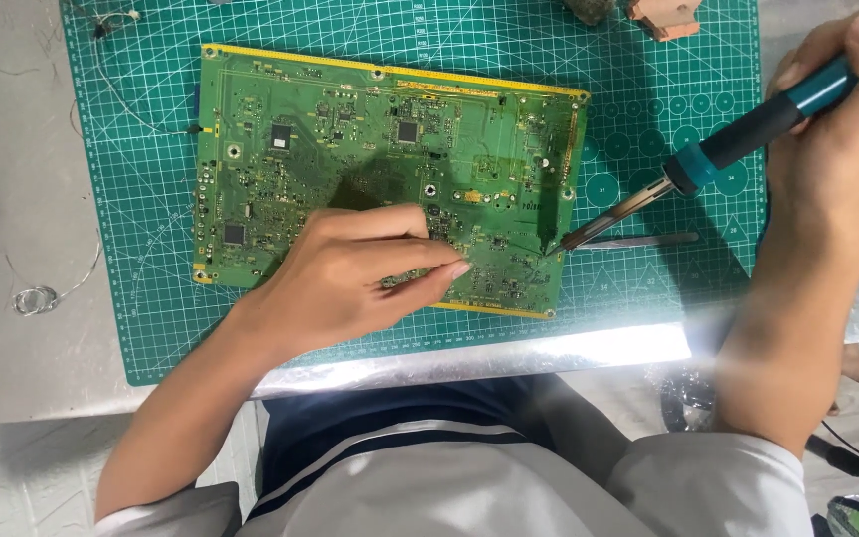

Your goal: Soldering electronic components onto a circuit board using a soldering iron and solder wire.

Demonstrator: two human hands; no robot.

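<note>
A large green circuit board (350, 139) lies flat on a green cutting mat (151, 298). My left hand (350, 278) rests on the board's near edge, thumb and forefinger pinched together, seemingly on a thin solder wire (509, 247) that runs right toward the iron's tip. My right hand (837, 129) grips a soldering iron (738, 139) with a teal and black handle. Its metal tip (571, 239) touches the board near the right edge.
The mat sits on a grey metal table (12, 348). A loose coil of thin wire (37, 298) lies left of the mat. A dark slim tool (648, 240) lies on the mat beside the iron tip. Brown objects (663, 15) stand at the far edge.
</note>
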